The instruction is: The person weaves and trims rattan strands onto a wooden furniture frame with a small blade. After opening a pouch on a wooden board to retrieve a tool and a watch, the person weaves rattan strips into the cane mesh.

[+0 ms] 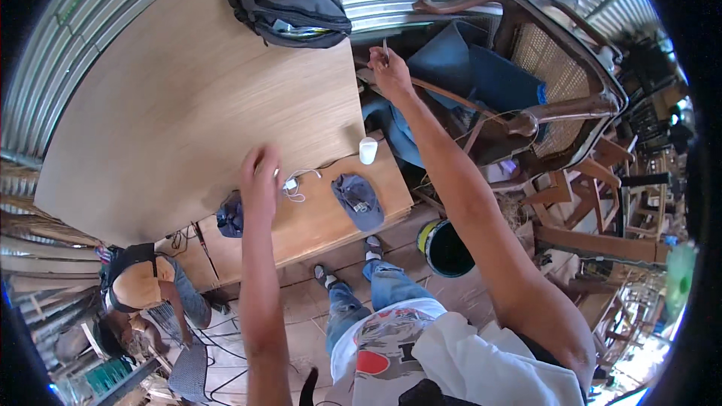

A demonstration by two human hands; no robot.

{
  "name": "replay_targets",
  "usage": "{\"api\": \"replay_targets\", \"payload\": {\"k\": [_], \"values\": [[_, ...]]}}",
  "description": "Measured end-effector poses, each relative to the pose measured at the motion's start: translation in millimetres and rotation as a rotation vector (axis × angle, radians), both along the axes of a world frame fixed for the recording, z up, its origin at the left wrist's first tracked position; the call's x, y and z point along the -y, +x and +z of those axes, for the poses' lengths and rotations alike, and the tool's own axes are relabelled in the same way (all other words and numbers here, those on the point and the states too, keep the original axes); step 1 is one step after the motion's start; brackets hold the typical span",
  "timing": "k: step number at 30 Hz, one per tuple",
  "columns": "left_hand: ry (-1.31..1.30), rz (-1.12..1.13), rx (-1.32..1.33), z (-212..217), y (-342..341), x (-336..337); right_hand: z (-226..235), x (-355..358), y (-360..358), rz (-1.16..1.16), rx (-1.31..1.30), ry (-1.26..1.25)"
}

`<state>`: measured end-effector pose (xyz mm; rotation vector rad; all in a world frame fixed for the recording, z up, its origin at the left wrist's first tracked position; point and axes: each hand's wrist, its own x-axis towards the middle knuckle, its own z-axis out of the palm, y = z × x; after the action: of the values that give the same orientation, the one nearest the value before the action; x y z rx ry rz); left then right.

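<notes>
- The right hand (391, 75) was stretched toward 12 o'clock, just past the 3 o'clock edge of the wide desk (188, 98), its fingers closed around a thin object (385, 45).
- That thin object stuck out of the grip, its long axis running roughly 6 to 12 o'clock, the free end pointing to 12; its kind was too small to tell.
- The left hand (260, 180) hung at 9 o'clock from the middle of the view, fingers curled and blurred; whether they held anything could not be told.
- Just beside it, at 3 o'clock, lay a white charger with its cable (291, 184).
- On the narrow desk (301, 237), a grey-blue cap (359, 203) aimed its brim at 5 o'clock; a white cup (368, 152) stood near, at 12 from the cap.
- A backpack (301, 19) lay at 10 o'clock from the right hand.
</notes>
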<state>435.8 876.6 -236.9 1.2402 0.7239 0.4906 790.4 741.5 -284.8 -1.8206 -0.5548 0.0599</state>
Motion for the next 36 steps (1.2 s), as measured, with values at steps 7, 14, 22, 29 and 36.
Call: {"api": "replay_targets", "payload": {"k": [7,14,22,29,36], "values": [[1.387,-0.009,-0.179,23,198,10,25,3,5,0.086,-0.101,-0.048],[1.741,-0.039,-0.372,19,272,-11,37,38,0,0.082,-0.005,-0.012],[1.48,0.228,-0.094,15,272,-6,52,34,-3,0.07,-0.017,0.014],[1.162,0.165,0.04,25,266,-7,63,-37,-10,0.056,0.423,-0.086],[1.269,0.211,-0.121,38,251,-22,61,-57,2,0.104,0.805,-0.389]]}}
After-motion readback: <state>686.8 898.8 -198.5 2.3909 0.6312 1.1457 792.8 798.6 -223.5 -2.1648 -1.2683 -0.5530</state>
